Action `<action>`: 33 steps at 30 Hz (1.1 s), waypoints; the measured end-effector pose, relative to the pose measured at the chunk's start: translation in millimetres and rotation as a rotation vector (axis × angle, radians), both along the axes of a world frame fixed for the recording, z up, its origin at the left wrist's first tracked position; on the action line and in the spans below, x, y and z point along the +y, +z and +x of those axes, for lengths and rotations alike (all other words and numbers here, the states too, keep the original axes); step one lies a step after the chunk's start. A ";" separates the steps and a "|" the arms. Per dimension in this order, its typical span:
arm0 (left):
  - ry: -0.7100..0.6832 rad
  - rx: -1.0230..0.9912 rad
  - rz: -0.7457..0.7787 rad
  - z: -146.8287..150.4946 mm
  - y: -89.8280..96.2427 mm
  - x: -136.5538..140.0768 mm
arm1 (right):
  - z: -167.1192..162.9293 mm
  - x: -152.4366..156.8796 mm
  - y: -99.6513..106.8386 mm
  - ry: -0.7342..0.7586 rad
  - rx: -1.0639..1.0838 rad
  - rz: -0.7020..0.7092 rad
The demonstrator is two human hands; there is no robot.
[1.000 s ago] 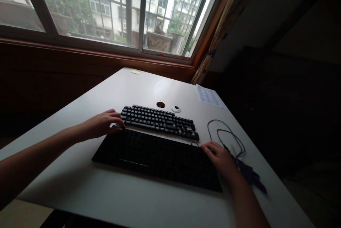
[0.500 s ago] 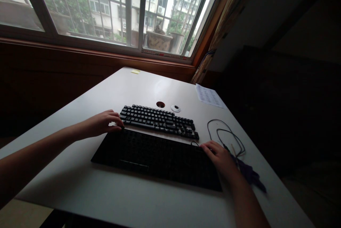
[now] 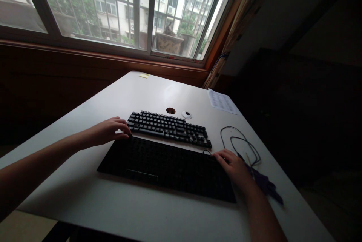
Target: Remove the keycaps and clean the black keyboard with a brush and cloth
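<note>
A long black keyboard base (image 3: 166, 170), too dark to show detail on its top, lies on the white table. My left hand (image 3: 114, 129) pinches its back left corner between thumb and fingers. At the back right corner, my right hand (image 3: 229, 164) is closed on the edge, thumb along the top. Just behind the base, black keycaps (image 3: 166, 127) are set out in keyboard rows, with white table showing in the gaps. A short loop of thin cable (image 3: 207, 152) shows by the base's back edge near my right hand.
Right of my right hand lie a looped black cable (image 3: 240, 138) and a dark purple cloth (image 3: 266, 185). A round hole (image 3: 170, 110) and a white ring cover (image 3: 186, 115) sit behind the keycaps. Printed paper (image 3: 223, 101) and a yellow note (image 3: 144, 76) rest toward the far edge.
</note>
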State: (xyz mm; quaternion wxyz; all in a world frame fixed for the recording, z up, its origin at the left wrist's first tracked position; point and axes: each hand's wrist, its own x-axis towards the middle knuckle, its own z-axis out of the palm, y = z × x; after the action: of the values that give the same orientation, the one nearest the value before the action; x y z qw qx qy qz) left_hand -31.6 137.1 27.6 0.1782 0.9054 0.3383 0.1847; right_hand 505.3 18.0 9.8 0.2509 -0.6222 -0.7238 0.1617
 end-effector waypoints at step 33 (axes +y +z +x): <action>0.049 -0.080 0.044 0.6 10.5 -15.3 | -2.1 -0.5 2.0 0.004 -0.005 -0.026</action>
State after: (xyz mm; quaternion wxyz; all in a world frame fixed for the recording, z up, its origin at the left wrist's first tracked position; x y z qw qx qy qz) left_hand -31.0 121.8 38.1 0.1668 0.8925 0.3486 0.2323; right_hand 503.2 17.5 11.8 0.2408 -0.6243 -0.7235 0.1699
